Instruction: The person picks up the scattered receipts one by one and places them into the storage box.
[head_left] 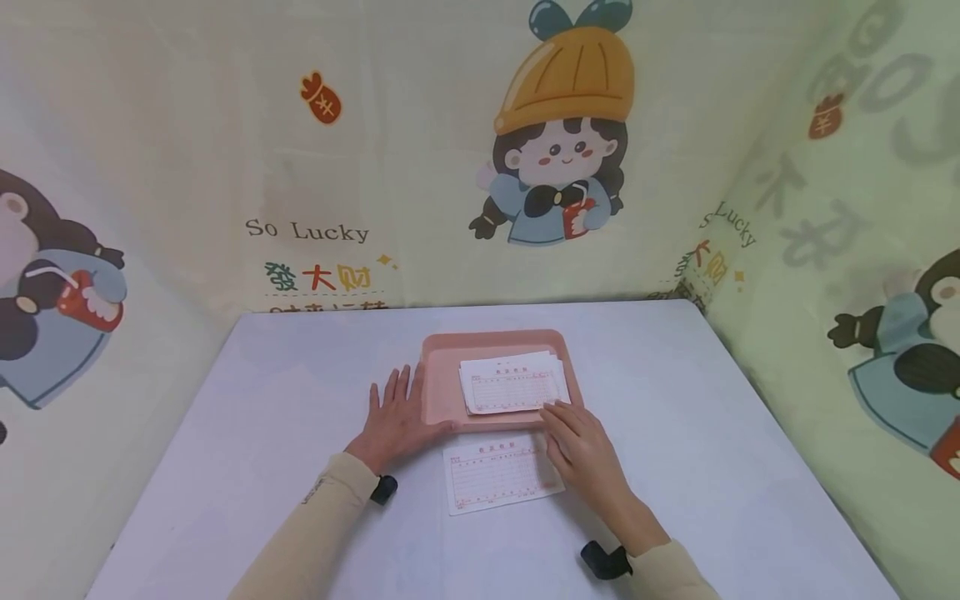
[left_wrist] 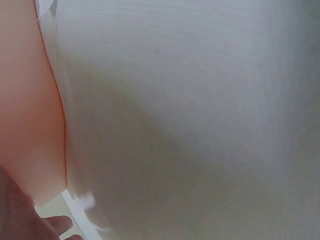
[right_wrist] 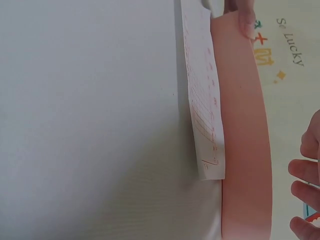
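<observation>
My left hand (head_left: 396, 425) lies at the left end of a shallow pink tray (head_left: 442, 392). Its fingers are straight and spread along the side, while the thumb touches the near rim; part of this hand (left_wrist: 22, 215) shows low in the left wrist view. Inside the tray sits a stack of white forms (head_left: 513, 383) printed in red. My right hand (head_left: 581, 450) is at the tray's near right corner, fingertips over the stack's corner, fingers (right_wrist: 305, 190) loosely bent and apart with nothing seen between them. Whether they touch the paper is unclear.
A single printed form (head_left: 502, 479) lies on the white table (head_left: 300, 400) just in front of the tray, its right edge partly behind my right hand. Cloth walls with cartoon prints (head_left: 562, 150) stand behind the table and at both sides.
</observation>
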